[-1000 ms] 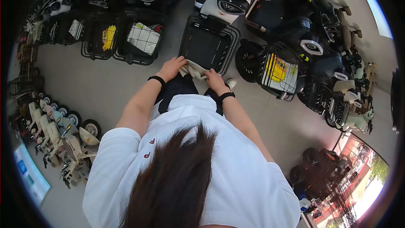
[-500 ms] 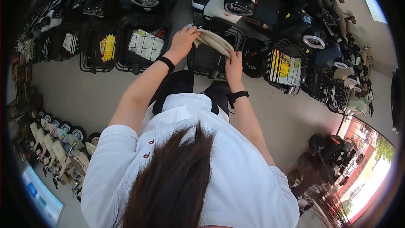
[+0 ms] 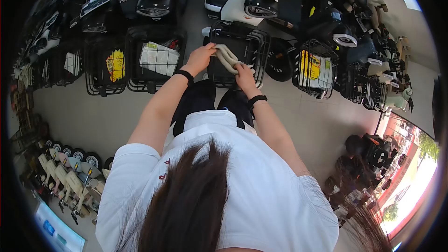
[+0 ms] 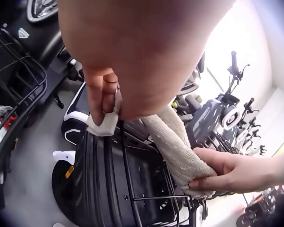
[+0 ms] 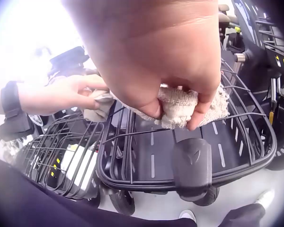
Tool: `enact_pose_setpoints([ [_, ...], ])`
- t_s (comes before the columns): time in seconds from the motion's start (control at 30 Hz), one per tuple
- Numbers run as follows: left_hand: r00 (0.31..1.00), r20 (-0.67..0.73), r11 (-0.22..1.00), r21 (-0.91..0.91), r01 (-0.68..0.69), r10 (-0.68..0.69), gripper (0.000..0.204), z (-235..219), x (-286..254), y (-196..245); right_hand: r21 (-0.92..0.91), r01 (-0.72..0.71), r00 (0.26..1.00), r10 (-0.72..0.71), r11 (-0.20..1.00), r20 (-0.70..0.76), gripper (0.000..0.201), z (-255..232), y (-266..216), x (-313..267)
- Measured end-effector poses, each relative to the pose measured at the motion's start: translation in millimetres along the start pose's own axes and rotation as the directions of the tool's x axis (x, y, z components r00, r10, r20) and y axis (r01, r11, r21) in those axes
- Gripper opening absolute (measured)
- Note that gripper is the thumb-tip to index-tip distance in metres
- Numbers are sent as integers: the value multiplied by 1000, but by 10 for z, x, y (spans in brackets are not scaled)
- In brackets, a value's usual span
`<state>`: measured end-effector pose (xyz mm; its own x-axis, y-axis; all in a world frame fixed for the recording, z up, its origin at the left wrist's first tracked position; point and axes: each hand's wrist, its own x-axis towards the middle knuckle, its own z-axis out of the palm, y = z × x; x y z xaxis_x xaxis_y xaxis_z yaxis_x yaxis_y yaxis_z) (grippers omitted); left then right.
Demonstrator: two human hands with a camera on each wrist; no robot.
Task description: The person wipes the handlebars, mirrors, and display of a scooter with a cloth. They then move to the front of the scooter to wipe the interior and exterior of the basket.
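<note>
- Grey floor [image 3: 126,116] runs beneath rows of parked scooters, and bright daylight comes in at the right edge of the head view.
- Straight ahead of you stands a scooter with a white front panel [image 3: 235,9] and a black wire basket [image 5: 137,185] before it; the basket has a slotted dark bottom and a black block [image 5: 193,165] on its near rim.
- Your cream cloth [image 4: 168,139] is over this basket, gathered into a thick strip between your two hands. You cannot tell from these views whether it touches the wires.
- Your left hand [image 3: 199,59] pinches one end, fingers curled round it, with a folded corner poking out below the fingertips.
- Your right hand [image 3: 246,78] pinches the other end between thumb and fingers, the bunched fabric showing between them.
- You wear a dark band on each wrist, a white shirt [image 3: 261,172] and dark trousers [image 3: 196,98].
- To your left, another basket holds a white sheet [image 3: 158,58], with a yellow sign [image 3: 115,65] in the one beyond.
- To your right are a black wheel [image 3: 280,60] and a basket with a yellow and white sign [image 3: 309,65].
</note>
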<state>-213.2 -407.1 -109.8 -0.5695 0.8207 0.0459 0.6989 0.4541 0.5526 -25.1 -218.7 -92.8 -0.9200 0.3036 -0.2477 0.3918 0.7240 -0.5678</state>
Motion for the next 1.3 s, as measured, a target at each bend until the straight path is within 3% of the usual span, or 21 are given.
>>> enact_pose_setpoints([
  [0.1,992,118,997,-62,56,-49,37,-188,-214,136,-46,69,993,-64,997,103,37,1,80,-18],
  [0.17,996,80,997,-75,35,-29,39,-275,-363,243,-31,117,993,-117,993,23,29,29,89,-29],
  [0.23,999,-12,994,-104,35,-36,41,-257,-457,290,-47,74,997,-72,996,41,28,38,52,-37],
  [0.4,997,42,994,-95,62,-58,39,-301,-407,283,-102,56,991,-43,993,126,28,30,74,65],
  [0.57,997,76,996,-92,14,-7,28,-432,-226,279,-82,-50,905,80,995,418,38,-111,104,235],
  [0.67,996,77,997,-56,44,-39,25,-401,-181,299,-31,-58,845,66,998,530,41,-137,179,324],
  [0.83,990,-5,988,-69,141,-141,25,-305,-257,414,50,-19,846,-11,999,532,36,-301,146,383],
  [0.9,985,-56,984,-73,160,-165,26,-281,-282,551,109,-18,758,-58,994,649,40,-248,312,502],
  [1.0,951,13,951,-17,308,-308,29,-310,-266,799,100,70,773,-117,993,623,37,-425,513,635],
  [1.17,954,33,954,45,298,-299,33,-143,-159,1125,112,158,776,-194,981,601,32,-1141,623,923],
  [1.23,904,245,936,49,349,-350,39,-160,-28,1283,164,358,771,-390,919,504,29,-1475,647,1051],
  [1.3,918,292,958,-17,285,-268,42,-172,117,1450,180,285,833,-336,941,439,29,-1817,647,1161],
])
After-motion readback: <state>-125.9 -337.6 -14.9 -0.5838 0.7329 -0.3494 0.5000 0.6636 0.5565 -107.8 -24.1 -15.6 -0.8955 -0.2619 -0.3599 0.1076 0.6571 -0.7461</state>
